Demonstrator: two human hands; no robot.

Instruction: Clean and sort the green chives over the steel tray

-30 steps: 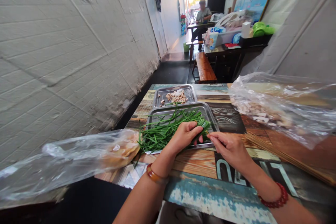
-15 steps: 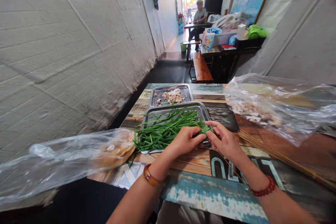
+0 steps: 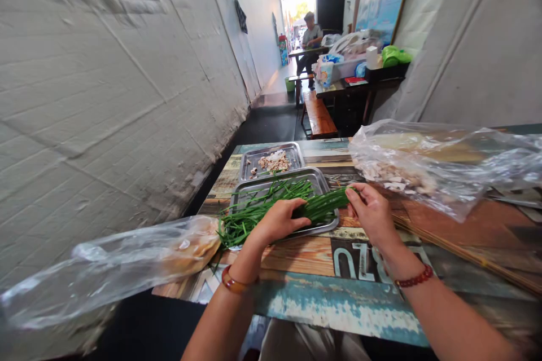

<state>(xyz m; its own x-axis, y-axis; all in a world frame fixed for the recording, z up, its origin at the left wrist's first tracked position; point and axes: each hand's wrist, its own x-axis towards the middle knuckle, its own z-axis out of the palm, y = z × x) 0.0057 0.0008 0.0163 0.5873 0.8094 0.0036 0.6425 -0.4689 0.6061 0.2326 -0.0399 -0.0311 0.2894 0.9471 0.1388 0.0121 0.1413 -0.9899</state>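
Observation:
A bunch of long green chives point(image 3: 328, 203) stretches between my two hands over the front metal tray point(image 3: 322, 180). My left hand point(image 3: 282, 219) is curled about the near part of the bunch, thumb on one side and fingers on the other; some fingertips are hidden. At the right end of the bunch, my right hand point(image 3: 369, 210) pinches the chives between thumb and fingers. More loose chives point(image 3: 245, 220) lie in the tray and hang over its left edge. A thin stick seems to run beneath my right wrist, mostly hidden.
Behind sits a second metal tray point(image 3: 249, 158) with pale chopped pieces point(image 3: 275, 162). Clear plastic bags lie left point(image 3: 139, 254) and right point(image 3: 423, 163). Thin sticks point(image 3: 449, 249) rest at right. Beyond are a bench point(image 3: 319, 115), a loaded table and a seated person point(image 3: 312, 34).
My right hand has moved right and slightly up, drawing apart from my left. The chive bunch now spans the gap, lifted at its right end. The camera view has tilted up a little.

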